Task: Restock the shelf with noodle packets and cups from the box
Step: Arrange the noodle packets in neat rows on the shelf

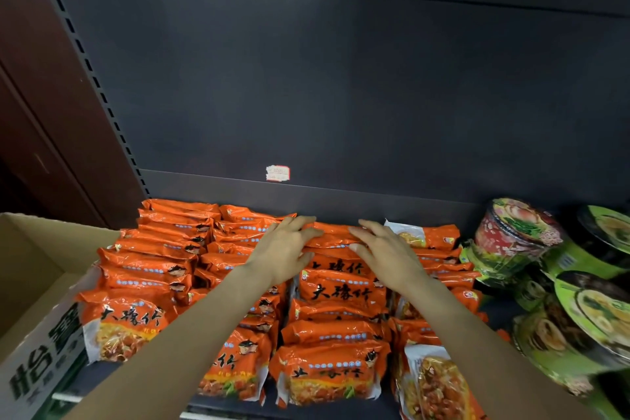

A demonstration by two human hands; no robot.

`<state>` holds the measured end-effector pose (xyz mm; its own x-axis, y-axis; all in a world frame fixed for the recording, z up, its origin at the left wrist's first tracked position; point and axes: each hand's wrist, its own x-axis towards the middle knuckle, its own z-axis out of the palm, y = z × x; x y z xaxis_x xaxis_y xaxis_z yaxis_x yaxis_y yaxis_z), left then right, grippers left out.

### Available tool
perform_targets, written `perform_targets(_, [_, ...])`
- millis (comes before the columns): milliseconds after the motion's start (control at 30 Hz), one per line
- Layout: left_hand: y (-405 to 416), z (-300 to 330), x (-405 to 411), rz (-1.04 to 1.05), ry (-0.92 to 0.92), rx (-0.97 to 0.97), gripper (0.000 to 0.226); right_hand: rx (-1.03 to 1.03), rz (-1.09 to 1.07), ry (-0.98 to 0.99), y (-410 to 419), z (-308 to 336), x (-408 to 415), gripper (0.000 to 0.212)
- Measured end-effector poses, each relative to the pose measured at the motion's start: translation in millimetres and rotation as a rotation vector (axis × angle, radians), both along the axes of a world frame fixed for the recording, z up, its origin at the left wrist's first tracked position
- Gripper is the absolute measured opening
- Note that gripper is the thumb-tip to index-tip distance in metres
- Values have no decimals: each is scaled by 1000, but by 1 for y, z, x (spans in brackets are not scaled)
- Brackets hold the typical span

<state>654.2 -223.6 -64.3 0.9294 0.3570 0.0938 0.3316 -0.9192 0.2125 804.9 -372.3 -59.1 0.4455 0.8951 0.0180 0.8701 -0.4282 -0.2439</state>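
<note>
On the dark metal shelf (341,201), rows of glossy orange plastic noodle packets (334,290) stand on edge, filling it from the left upright to the middle. Your left hand (283,249) and right hand (388,254) lie near each other, fingers spread flat, pressing on the rear packets of the third row. Right of the packets sit green paper noodle cups (545,283). Left of the packets stands an open brown cardboard box (37,283).

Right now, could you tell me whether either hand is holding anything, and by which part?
Nothing is held: the left hand and right hand rest open on the rear orange noodle packets.
</note>
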Motion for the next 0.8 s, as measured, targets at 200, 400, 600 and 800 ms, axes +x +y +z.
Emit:
perform_targets(200, [-16, -3, -23, -147, -21, -6, 48, 231, -107, 127, -43, 1, -25, 44])
perform_targets(400, [-37, -3, -50, -231, 226, -120, 105, -68, -170, 334, -59, -6, -50, 79])
perform_targets(600, [-47, -14, -57, -286, 331, 81, 121, -94, -135, 420, -52, -2, -73, 93])
perform_targets(800, [-50, -16, -68, -204, 250, 136, 98, -134, -112, 457, -51, -6, -80, 96])
